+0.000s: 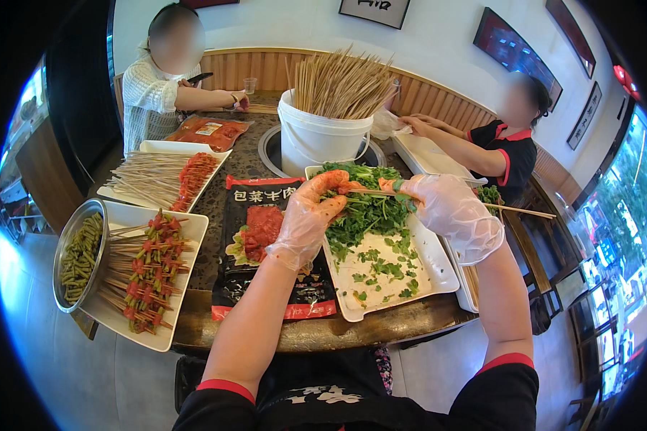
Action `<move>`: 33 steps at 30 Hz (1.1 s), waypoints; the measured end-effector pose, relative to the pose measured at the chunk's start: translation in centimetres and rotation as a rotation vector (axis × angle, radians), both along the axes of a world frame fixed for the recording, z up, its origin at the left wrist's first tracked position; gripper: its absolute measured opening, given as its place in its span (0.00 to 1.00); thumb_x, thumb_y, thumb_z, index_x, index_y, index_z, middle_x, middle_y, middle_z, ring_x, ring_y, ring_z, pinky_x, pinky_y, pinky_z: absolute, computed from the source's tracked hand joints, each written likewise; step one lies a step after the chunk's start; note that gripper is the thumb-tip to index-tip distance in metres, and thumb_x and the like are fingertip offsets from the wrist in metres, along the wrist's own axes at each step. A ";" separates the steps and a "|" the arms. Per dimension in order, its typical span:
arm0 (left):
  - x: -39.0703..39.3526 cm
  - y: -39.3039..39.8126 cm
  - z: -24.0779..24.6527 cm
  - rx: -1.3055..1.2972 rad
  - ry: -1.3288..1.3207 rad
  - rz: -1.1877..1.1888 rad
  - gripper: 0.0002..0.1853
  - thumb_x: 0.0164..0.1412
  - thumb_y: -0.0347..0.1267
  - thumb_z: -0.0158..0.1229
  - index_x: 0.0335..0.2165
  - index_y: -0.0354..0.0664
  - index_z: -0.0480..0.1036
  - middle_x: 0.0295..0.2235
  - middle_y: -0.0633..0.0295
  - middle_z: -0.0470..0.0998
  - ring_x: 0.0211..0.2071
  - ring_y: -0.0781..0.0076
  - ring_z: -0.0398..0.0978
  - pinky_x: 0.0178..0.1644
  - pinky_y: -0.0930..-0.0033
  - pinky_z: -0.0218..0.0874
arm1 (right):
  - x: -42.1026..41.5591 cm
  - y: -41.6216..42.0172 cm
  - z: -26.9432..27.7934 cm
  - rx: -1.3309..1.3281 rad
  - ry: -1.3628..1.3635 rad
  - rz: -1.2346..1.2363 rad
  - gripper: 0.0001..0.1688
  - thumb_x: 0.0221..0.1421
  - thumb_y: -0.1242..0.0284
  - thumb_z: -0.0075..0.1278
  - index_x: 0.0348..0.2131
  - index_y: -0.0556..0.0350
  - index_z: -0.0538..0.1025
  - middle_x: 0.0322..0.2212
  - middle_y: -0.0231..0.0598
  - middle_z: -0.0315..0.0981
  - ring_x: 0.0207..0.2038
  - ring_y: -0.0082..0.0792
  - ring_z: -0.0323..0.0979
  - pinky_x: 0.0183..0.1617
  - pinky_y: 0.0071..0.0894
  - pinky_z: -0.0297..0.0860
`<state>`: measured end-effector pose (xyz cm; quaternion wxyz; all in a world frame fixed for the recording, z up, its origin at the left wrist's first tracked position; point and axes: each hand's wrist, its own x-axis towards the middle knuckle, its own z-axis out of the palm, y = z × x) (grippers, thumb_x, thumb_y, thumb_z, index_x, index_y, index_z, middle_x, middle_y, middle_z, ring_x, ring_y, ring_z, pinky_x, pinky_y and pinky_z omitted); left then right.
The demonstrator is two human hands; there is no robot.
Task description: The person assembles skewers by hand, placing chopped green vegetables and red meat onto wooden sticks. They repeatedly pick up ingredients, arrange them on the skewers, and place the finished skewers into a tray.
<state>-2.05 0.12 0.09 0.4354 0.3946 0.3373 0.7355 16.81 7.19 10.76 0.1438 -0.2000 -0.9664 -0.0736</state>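
Observation:
Both my hands wear clear plastic gloves with orange-red stains on the fingers. My right hand (436, 207) grips a wooden skewer (523, 210), which runs between the hands and sticks out to the right. At the skewer's left end, my left hand (321, 204) pinches what looks like a bit of herb or meat; the fingers hide it partly. Below the hands, a white tray (377, 301) holds a heap of green cilantro (361, 215), with loose leaves near its front. A black and red food bag (275, 296) with a picture of meat lies left of the tray.
Left are a tray of meat-and-bean skewers (153, 275), a steel bowl of cut green beans (81, 258) and a tray of meat skewers (194, 178). A white bucket of skewers (323, 134) stands mid-table. People sit at the far left and far right; the right one handles thin plastic.

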 end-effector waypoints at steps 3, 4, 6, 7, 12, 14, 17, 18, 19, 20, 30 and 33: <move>0.1 0.2 -0.3 0.038 0.018 -0.044 0.16 0.53 0.18 0.47 0.43 0.37 0.66 0.40 0.59 0.72 0.39 0.78 0.70 0.39 0.79 0.63 | 0.2 0.4 -0.9 0.043 0.018 0.037 0.19 0.42 0.79 0.43 0.37 0.48 0.74 0.26 0.43 0.72 0.29 0.45 0.71 0.32 0.39 0.67; 0.2 0.4 -0.4 0.050 0.008 -0.057 0.17 0.53 0.18 0.47 0.43 0.37 0.66 0.40 0.60 0.72 0.37 0.79 0.69 0.37 0.81 0.62 | 0.3 0.7 -1.3 0.060 0.022 0.052 0.19 0.43 0.79 0.43 0.38 0.48 0.74 0.25 0.43 0.72 0.29 0.45 0.71 0.32 0.40 0.67; 0.5 0.2 -0.3 0.024 0.031 -0.032 0.17 0.53 0.18 0.47 0.43 0.37 0.66 0.39 0.60 0.72 0.35 0.81 0.68 0.36 0.82 0.61 | 0.3 0.8 -1.7 0.047 0.022 0.025 0.19 0.43 0.78 0.43 0.38 0.45 0.74 0.25 0.43 0.72 0.28 0.45 0.71 0.32 0.40 0.67; 0.6 0.2 -0.2 0.010 0.044 -0.020 0.17 0.52 0.18 0.47 0.43 0.37 0.66 0.39 0.60 0.72 0.34 0.82 0.68 0.36 0.83 0.60 | 0.2 0.7 -1.7 0.059 0.024 0.010 0.19 0.43 0.78 0.43 0.38 0.45 0.74 0.25 0.44 0.72 0.29 0.45 0.71 0.32 0.40 0.67; 0.2 0.0 -0.2 0.002 0.086 -0.048 0.18 0.53 0.19 0.46 0.44 0.38 0.66 0.37 0.64 0.73 0.31 0.85 0.65 0.35 0.84 0.58 | 0.0 1.0 -1.8 0.086 0.088 -0.028 0.20 0.42 0.77 0.45 0.39 0.47 0.74 0.25 0.45 0.72 0.29 0.45 0.71 0.32 0.40 0.67; 0.2 -0.3 0.1 -0.008 0.086 -0.058 0.16 0.54 0.20 0.46 0.43 0.39 0.67 0.37 0.66 0.72 0.32 0.85 0.66 0.36 0.83 0.59 | 0.0 1.0 -1.7 0.049 0.127 -0.058 0.19 0.41 0.77 0.46 0.38 0.49 0.74 0.26 0.46 0.72 0.30 0.46 0.71 0.33 0.39 0.67; 0.6 -0.1 0.0 -0.052 -0.006 -0.041 0.13 0.54 0.20 0.47 0.40 0.39 0.68 0.37 0.66 0.72 0.33 0.83 0.68 0.37 0.81 0.61 | 0.8 1.8 -2.2 -0.041 0.136 0.019 0.19 0.41 0.77 0.46 0.37 0.49 0.74 0.28 0.47 0.72 0.31 0.47 0.71 0.34 0.38 0.67; 0.4 0.1 -0.3 -0.060 -0.034 -0.065 0.11 0.54 0.20 0.48 0.38 0.39 0.69 0.37 0.66 0.72 0.34 0.81 0.69 0.39 0.79 0.62 | 0.8 1.8 -2.4 -0.033 0.128 0.012 0.19 0.41 0.77 0.46 0.37 0.49 0.74 0.28 0.47 0.72 0.30 0.47 0.71 0.34 0.38 0.67; 0.3 0.2 -0.5 -0.052 -0.033 -0.065 0.11 0.54 0.20 0.48 0.38 0.38 0.69 0.37 0.65 0.72 0.34 0.81 0.70 0.39 0.79 0.62 | 0.8 1.8 -2.6 -0.024 0.120 0.004 0.19 0.41 0.78 0.46 0.37 0.49 0.74 0.27 0.47 0.72 0.30 0.47 0.71 0.34 0.38 0.67; 0.2 0.3 -0.7 -0.045 -0.032 -0.066 0.11 0.54 0.20 0.48 0.38 0.38 0.69 0.37 0.65 0.72 0.34 0.81 0.70 0.39 0.79 0.62 | 0.7 1.9 -2.7 -0.015 0.112 -0.004 0.19 0.41 0.78 0.46 0.37 0.49 0.74 0.27 0.47 0.72 0.30 0.46 0.71 0.34 0.38 0.68; 0.1 0.6 -0.9 -0.010 0.153 -0.022 0.09 0.52 0.18 0.45 0.34 0.37 0.68 0.38 0.59 0.73 0.32 0.83 0.67 0.35 0.84 0.59 | 0.5 2.2 -3.2 -0.028 -0.015 0.067 0.19 0.41 0.80 0.44 0.37 0.52 0.75 0.26 0.46 0.72 0.29 0.45 0.71 0.33 0.37 0.68; 0.2 0.7 -0.8 0.018 0.190 -0.018 0.10 0.53 0.17 0.44 0.34 0.36 0.68 0.38 0.60 0.72 0.30 0.85 0.64 0.34 0.85 0.57 | 0.8 2.3 -3.7 -0.055 0.082 0.128 0.20 0.40 0.80 0.43 0.38 0.52 0.74 0.26 0.46 0.73 0.29 0.44 0.71 0.33 0.36 0.68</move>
